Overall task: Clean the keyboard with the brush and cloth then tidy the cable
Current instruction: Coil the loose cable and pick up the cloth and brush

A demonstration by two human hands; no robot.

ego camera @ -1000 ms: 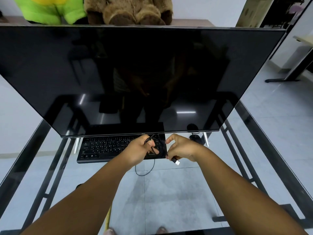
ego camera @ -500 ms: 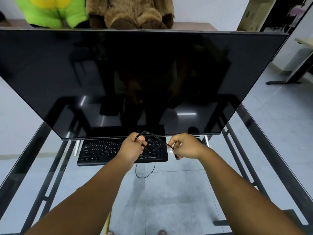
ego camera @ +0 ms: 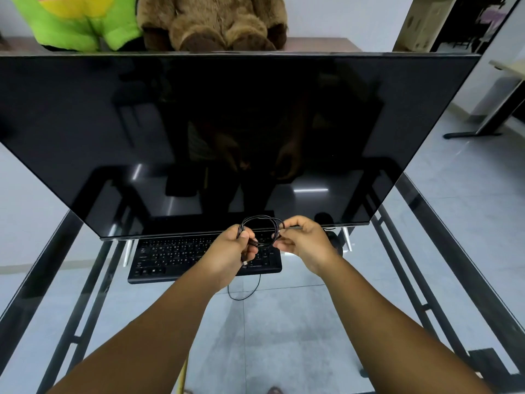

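Note:
A black keyboard (ego camera: 173,255) lies on the glass desk (ego camera: 284,331) under the monitor's lower edge. Its thin black cable (ego camera: 262,221) is wound into a small coil of several loops, held up above the keyboard's right end. My left hand (ego camera: 230,253) pinches the coil's left side, and a silver plug tip shows below its fingers. My right hand (ego camera: 304,241) grips the coil's right side. A slack loop of the same cable hangs down onto the glass in front of the keyboard. No brush or cloth is in view.
A large dark monitor (ego camera: 227,137) fills the upper half of the view. A black mouse (ego camera: 333,240) sits just right of my right hand. Behind the monitor are a brown plush toy (ego camera: 216,21) and a green one (ego camera: 76,21). The desk's black frame bars run down both sides.
Both hands have lifted from the keyboard's right end. The cable has gone from a loose strand to a round coil held between them. The plug has passed from my right hand to my left.

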